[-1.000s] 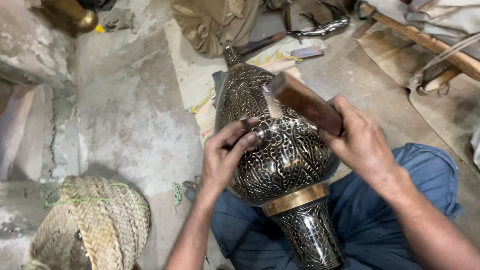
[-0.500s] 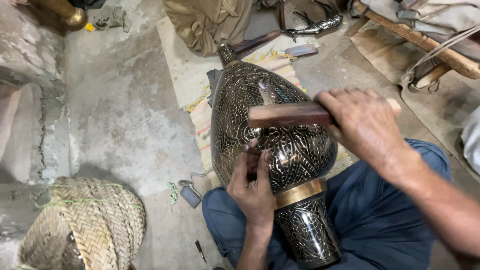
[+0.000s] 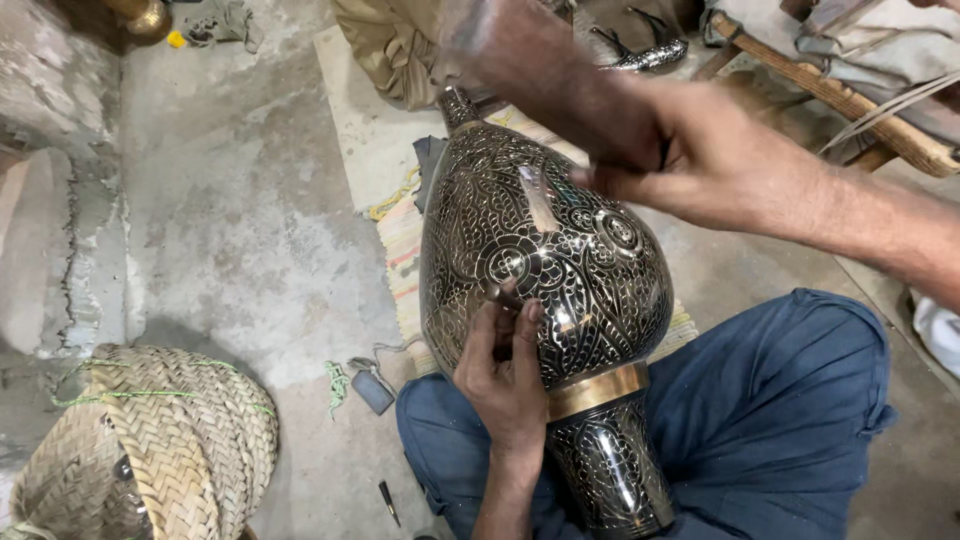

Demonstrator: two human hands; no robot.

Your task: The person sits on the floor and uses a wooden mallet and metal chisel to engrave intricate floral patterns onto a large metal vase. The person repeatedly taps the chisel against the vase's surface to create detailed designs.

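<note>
The left hand [image 3: 507, 375] pinches a thin chisel [image 3: 503, 295] tip-down on the vase [image 3: 540, 260], which lies across the lap. The right hand [image 3: 690, 160] grips a mallet [image 3: 530, 60], raised above the chisel to hit it.

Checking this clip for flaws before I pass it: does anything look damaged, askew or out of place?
Only the surroundings. The wall at far left is cracked, with plaster broken away. Small bits lie loose on the concrete floor beside the woven basket. The engraved metal vase looks intact, lying tilted across the lap between the left hand and right hand.
</note>
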